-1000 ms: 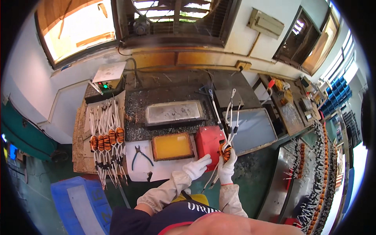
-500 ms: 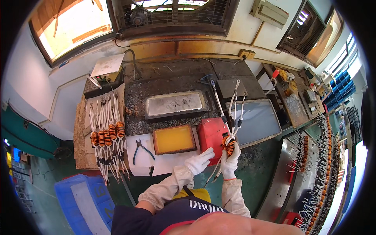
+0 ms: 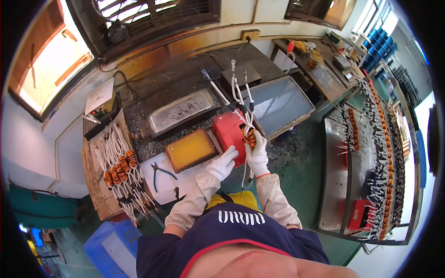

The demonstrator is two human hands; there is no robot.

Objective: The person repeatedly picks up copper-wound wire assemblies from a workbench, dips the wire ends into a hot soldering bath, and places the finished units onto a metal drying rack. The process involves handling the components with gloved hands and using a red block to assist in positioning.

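Observation:
My right hand (image 3: 257, 156), in a white knit glove, is closed around an orange-and-black wound coil (image 3: 249, 137). White sleeved leads (image 3: 244, 96) with metal lugs stand up from the coil toward the far side, and shorter leads hang below it. My left hand (image 3: 223, 163), also gloved, holds nothing; its fingers stretch toward the near side of a red box (image 3: 228, 132). Whether the fingertips touch the box I cannot tell. To its left lies a rectangular tray of yellow material (image 3: 191, 150).
A metal-topped solder pot (image 3: 181, 111) sits behind the yellow tray. Pliers (image 3: 162, 176) lie on white paper, and several finished-looking coils (image 3: 121, 169) rest at left. A grey tray (image 3: 278, 106) is at right, beyond it a rack of coils (image 3: 382, 162). A blue crate (image 3: 111, 250) stands lower left.
The view has turned to the right, so the bench appears shifted left and tilted. My right hand still holds the coil by the red box, and my left hand stays beside it.

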